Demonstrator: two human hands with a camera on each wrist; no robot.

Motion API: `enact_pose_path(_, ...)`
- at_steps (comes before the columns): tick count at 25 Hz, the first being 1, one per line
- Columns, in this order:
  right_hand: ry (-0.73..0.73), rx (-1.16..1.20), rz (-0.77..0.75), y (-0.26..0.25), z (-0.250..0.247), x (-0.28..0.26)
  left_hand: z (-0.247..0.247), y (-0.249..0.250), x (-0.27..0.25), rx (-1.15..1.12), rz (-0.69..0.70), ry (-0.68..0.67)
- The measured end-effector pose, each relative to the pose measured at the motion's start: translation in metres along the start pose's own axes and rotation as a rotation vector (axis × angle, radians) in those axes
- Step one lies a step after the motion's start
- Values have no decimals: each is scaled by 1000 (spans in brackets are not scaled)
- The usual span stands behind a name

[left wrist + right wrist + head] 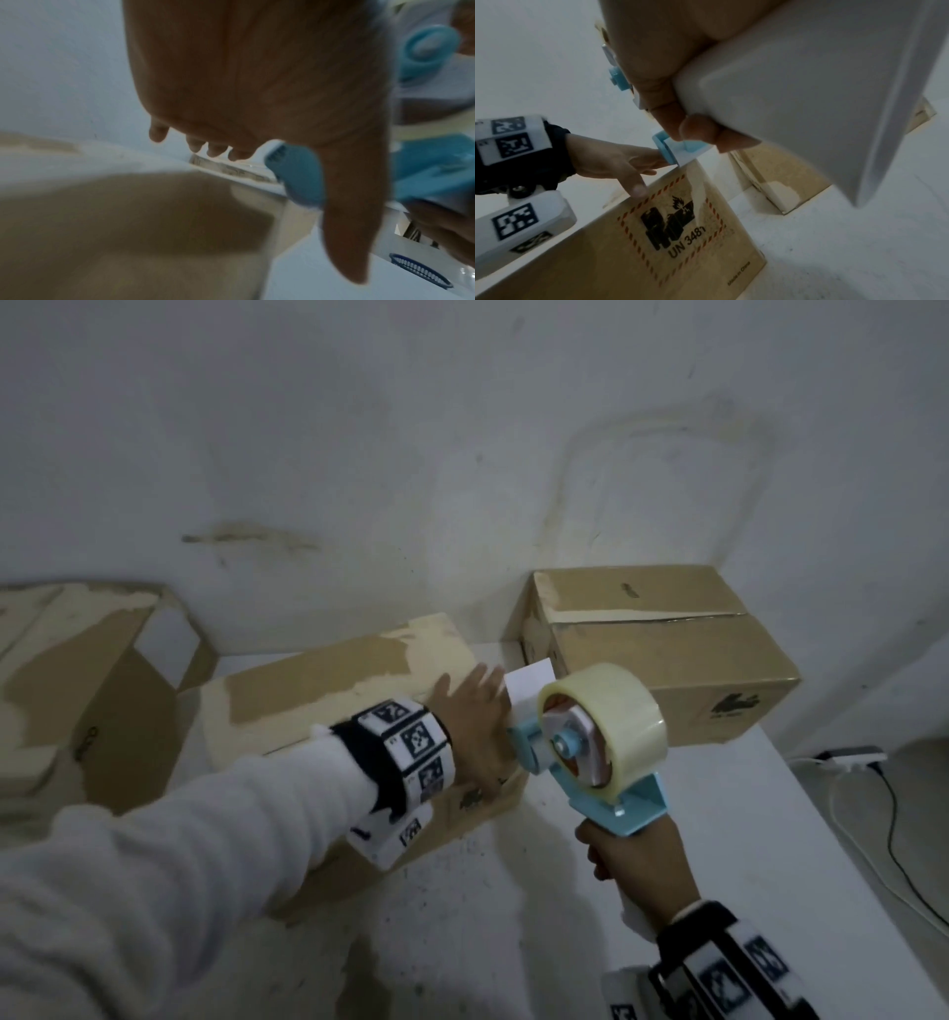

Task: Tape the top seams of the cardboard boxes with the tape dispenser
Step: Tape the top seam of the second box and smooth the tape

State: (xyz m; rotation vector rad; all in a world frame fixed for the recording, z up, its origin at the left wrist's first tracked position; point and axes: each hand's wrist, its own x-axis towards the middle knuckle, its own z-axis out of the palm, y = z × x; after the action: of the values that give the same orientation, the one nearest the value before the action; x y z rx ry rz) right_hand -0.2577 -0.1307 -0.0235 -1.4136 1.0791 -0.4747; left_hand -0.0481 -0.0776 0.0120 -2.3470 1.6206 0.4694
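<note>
My left hand [472,711] lies flat with straight fingers on the right end of the near cardboard box [328,690], whose top shows torn paper patches. My right hand [631,855] grips the white handle of the blue tape dispenser [595,752], which carries a clear tape roll [616,706]. The dispenser's front end sits at the box's right edge, beside my left hand. In the right wrist view my left hand [613,160] touches the box's top edge above a UN 3481 label [675,233]. A second closed box [662,649] stands at the back right.
An open cardboard box [77,690] stands at the far left. The boxes sit on a white table [513,891] against a stained wall. A power strip with cables [852,757] lies on the floor to the right. A blue basket [421,272] shows in the left wrist view.
</note>
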Motion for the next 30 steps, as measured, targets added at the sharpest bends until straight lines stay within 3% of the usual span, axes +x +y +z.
enact_pose_path(3, -47, 13, -15, -2, -2, -3, 23, 19, -2, 67, -39, 62)
enact_pose_path(6, -98, -24, -16, -10, -2, -4, 21, 24, -5, 78, 21, 189)
enact_pose_path(13, -190, -201, -61, -39, -3, 10, 21, 15, -2, 33, -43, 207)
enact_pose_path(20, -150, -98, 9, -4, -48, -16, 29, 10, 4, -33, -56, 163)
enact_pose_path(24, -147, -119, 41, 6, -41, -8, 26, 13, 8, -243, -96, 208)
enact_pose_path(30, -149, -157, 104, 24, -28, 7, 31, 24, 16, -199, -174, 245)
